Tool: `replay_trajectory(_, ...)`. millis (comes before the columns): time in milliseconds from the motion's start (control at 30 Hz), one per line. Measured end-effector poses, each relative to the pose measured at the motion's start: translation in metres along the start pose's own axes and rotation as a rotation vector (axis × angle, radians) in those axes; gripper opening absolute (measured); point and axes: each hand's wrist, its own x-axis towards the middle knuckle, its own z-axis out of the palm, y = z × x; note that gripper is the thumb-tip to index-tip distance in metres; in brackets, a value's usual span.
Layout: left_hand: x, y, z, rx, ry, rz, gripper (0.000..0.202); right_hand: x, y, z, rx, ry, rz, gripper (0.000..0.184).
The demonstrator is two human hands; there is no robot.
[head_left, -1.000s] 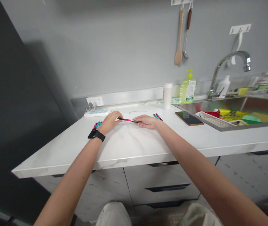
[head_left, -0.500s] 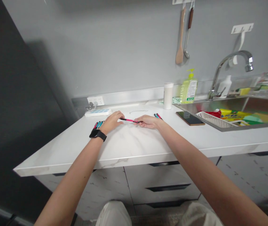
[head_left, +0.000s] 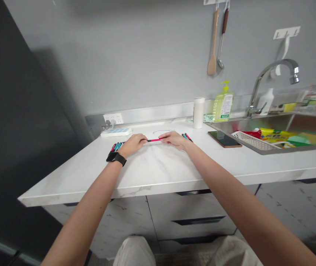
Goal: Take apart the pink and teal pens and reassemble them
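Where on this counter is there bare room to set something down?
Bare: counter from the left hand and right hand, which hold a pen, to the near edge; also before the phone. Crowded: spare pens by each hand, sink.

no legible text anywhere, label on the green soap bottle (head_left: 222, 103) too small to read

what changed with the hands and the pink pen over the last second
The left hand and right hand drew toward each other along the pink pen, so only a short pink stretch now shows between them, where a longer one showed before. Both keep their hold. The pens by the left wrist, the pens by the right hand and the phone have not moved.
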Motion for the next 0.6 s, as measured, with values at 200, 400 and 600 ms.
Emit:
replay_trajectory(200, -0.0007, 0.0019, 0.0079, -0.065, -0.005, -0.049, 0.026, -0.0019, -0.0046, -0.0003, 0.019, 0.091, -0.034, 0.016)
replay_trajectory(400, -0.0003, 0.0028, 0.0077, -0.178, -0.085, -0.108, 0.033, -0.0052, -0.0079, 0.001, 0.076, 0.104, -0.02, 0.023)
replay_trajectory(600, 0.0015, 0.006, 0.0108, -0.291, 0.015, -0.093, 0.036, -0.0036, -0.007, 0.0012, 0.098, 0.099, -0.043, 0.025)
